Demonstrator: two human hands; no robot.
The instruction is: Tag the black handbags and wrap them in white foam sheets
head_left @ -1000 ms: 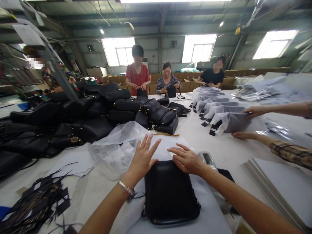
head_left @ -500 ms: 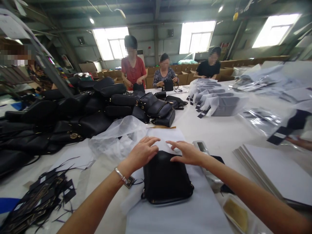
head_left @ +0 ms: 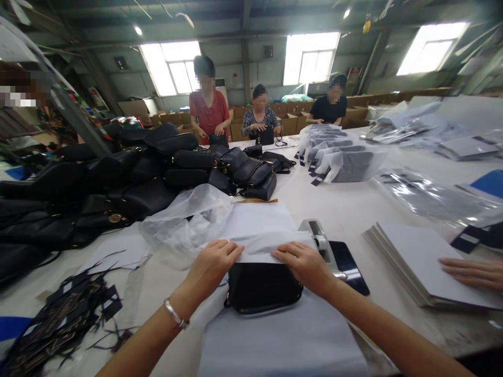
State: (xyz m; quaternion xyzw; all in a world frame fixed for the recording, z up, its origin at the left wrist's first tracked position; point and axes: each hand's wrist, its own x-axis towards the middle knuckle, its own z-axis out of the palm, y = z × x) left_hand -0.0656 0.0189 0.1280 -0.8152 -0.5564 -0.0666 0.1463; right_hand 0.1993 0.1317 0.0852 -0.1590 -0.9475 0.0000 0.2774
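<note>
A black bag [head_left: 264,289] lies on pale sheets of paper [head_left: 283,340] in front of me. The upper edge of a thin white sheet [head_left: 257,246] is folded down over the far part of the bag. My left hand [head_left: 220,259] pinches this sheet at its left side, and my right hand [head_left: 301,262] grips it at the right, fingers closed on both. A bracelet [head_left: 176,313] circles my left wrist. Just beyond my right hand are a grey tape dispenser [head_left: 316,233] and a dark phone-like slab [head_left: 349,266].
Black bags [head_left: 137,178] are heaped at the left, tags [head_left: 63,314] nearer. Wrapped bags [head_left: 349,162] stand at the back right. Another person's hand [head_left: 471,269] rests on stacked boards [head_left: 428,262] at the right. Three people work across the table [head_left: 338,209].
Both my hands have come nearer and now hold the white sheet, which covers the bag's far part. Another person's hand has come onto the board stack. The view has shifted slightly.
</note>
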